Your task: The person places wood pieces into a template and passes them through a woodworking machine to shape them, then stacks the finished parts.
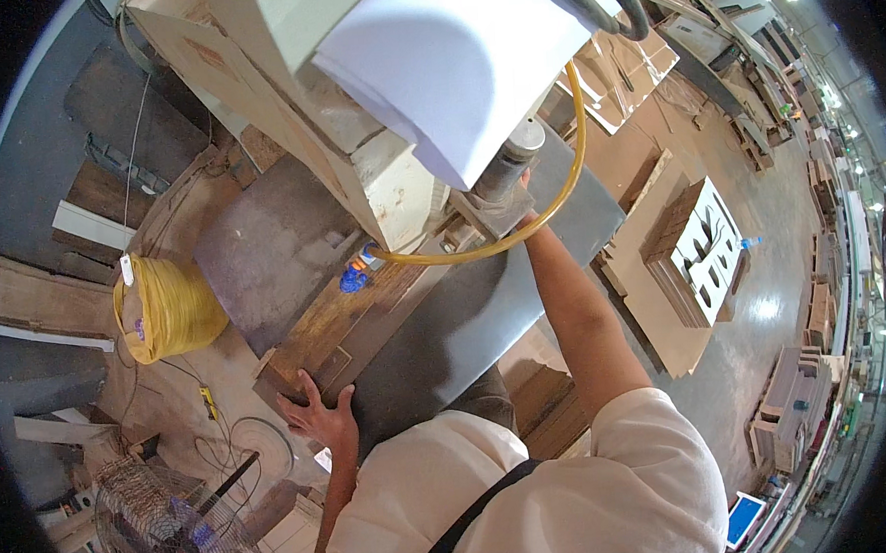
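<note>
My left hand (pixel 320 413) lies with spread fingers on the near left end of a worn wooden board (pixel 340 317), which runs across a dark metal machine table (pixel 446 326). My right arm reaches forward over the table. Only part of my right hand (pixel 528 222) shows, beside a metal cylinder (pixel 502 168) on the machine; its fingers are hidden there. A cream machine housing (pixel 398 184) stands over the board, with a white sheet (pixel 442 66) draped from it. An amber hose (pixel 521 234) curves past my right hand to a blue nozzle (pixel 353 279) above the board.
On the left stand a yellow sack (pixel 169 306) and a wire-caged fan (pixel 166 526), with cables on the floor. To the right, a stack of panels with cut-out shapes (pixel 704 253) rests on brown sheets (pixel 657 335). Wooden pallets (pixel 752 145) stand farther off.
</note>
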